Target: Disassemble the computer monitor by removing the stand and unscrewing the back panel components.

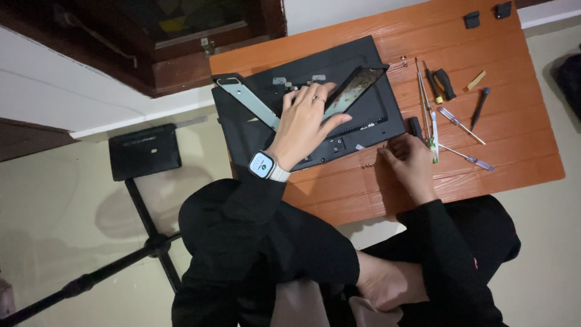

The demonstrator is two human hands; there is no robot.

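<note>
Left hand (305,124) flat, fingers spread on panel (254,136); right hand (411,162) pinched at screws (367,165) just left of fingertips.

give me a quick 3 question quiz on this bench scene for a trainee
1. True or false: the left hand rests flat on the black panel.
2. What does the right hand touch? A) small screws on the orange table B) a hammer C) a cup
3. Fill in: the screwdrivers lie to the ___ of the panel.

Key: 1 true; 2 A; 3 right
</note>
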